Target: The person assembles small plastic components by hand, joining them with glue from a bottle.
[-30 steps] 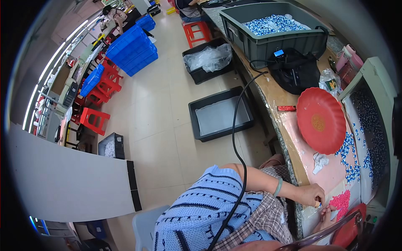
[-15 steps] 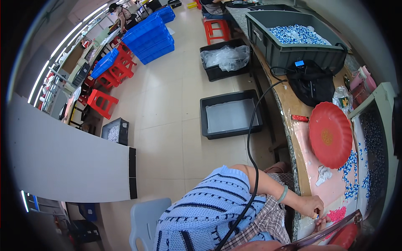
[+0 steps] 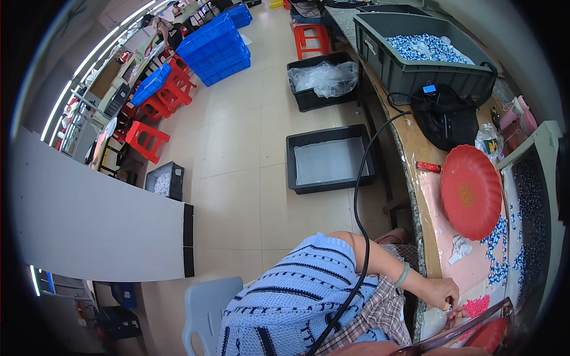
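Note:
At the lower right, my left hand [image 3: 442, 293], with a pale green bangle [image 3: 402, 275] on the wrist, is closed in a pinch over the work surface. A small yellowish patch shows at its fingertips; what it is cannot be made out. My right hand [image 3: 456, 318] meets it from below, fingers drawn together, partly hidden behind a glasses rim [image 3: 469, 326]. Whatever lies between the fingertips is too small to name. Right beside the hands is a heap of small bright pink pieces [image 3: 476, 305]. Farther up lie scattered small blue-and-white pieces [image 3: 497, 252].
A red scalloped plate [image 3: 471, 193] lies beyond the hands, near a crumpled white tissue [image 3: 459, 249] and a red box cutter [image 3: 428, 167]. A grey bin [image 3: 415, 74] of blue-and-white pieces stands behind a black bag [image 3: 444, 121]. A black cable [image 3: 358, 207] crosses my arm. Black crates [image 3: 330, 187] sit on the floor.
The whole view has shifted slightly. Both hands keep nearly the same place and pinched pose; the far person at the upper left has leaned differently.

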Tool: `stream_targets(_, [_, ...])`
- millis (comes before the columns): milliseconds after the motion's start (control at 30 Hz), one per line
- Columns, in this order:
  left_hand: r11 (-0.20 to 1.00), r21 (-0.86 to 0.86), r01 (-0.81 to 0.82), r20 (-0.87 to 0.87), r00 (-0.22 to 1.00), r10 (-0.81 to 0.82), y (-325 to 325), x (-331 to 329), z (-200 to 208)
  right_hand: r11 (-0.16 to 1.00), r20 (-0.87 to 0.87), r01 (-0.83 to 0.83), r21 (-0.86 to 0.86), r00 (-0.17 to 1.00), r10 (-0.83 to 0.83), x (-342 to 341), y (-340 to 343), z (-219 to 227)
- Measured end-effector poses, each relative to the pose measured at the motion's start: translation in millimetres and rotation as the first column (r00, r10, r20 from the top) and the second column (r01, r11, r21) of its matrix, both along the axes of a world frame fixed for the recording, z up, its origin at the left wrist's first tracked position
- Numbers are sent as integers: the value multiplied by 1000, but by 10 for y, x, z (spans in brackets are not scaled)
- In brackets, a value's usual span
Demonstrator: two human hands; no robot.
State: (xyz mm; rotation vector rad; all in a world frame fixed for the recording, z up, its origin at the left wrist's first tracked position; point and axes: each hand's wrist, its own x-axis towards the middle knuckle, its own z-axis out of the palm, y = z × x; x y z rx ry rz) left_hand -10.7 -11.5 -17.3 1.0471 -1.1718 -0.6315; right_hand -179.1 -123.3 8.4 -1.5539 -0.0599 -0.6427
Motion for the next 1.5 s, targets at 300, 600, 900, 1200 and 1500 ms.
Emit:
stream_targets(300, [1000,-19,-5,48,999,6,-6,-2,-16,757,-568,605,246,723,-393,121,356,413])
stream_targets(600, [999,-53,-5,79,997,9,-16,3,-43,764,-551,583,277,747,-371,85,337,376])
stream_targets(900, [999,-51,-16,60,998,19,-66,-32,-101,792,-545,580,190,733,-406,152,359,417])
stream_targets(1200, [999,-22,38,41,998,-37,-51,-100,-40,999,47,-11,32,999,10,-61,-95,-102])
stream_targets(1500, [993,44,111,-32,993,-110,121,126,215,748,-459,586,312,782,-421,-84,112,-49])
